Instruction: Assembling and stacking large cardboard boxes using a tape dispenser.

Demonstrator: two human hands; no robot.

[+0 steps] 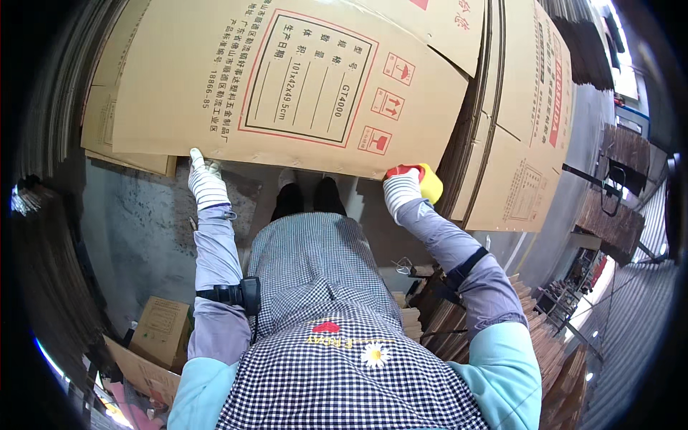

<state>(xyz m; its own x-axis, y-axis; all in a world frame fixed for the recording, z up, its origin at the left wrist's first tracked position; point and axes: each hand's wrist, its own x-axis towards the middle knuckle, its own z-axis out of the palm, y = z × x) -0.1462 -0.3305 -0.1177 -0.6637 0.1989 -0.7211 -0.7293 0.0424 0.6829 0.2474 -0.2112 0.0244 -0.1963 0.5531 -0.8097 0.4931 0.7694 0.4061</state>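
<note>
A large flattened cardboard carton (172, 86) with red and black print lies in front of me, its near edge facing my body. My left hand (206, 180), in a white striped glove, grips that edge toward its left end; one fingertip shows on top and the other fingers are partly hidden. At the right end of the same edge, my right hand (403, 190), gloved alike, is closed round a rounded red and yellow object (431, 184). Its exact kind is partly covered by the hand. The object is close against the carton's corner.
More flattened cartons (527, 136) are stacked at the right, and others (104, 125) lie beneath at the left. Tall cardboard stacks (43, 265) line the left side. An open carton (161, 330) sits at the lower left. Grey floor (132, 236) shows around my feet.
</note>
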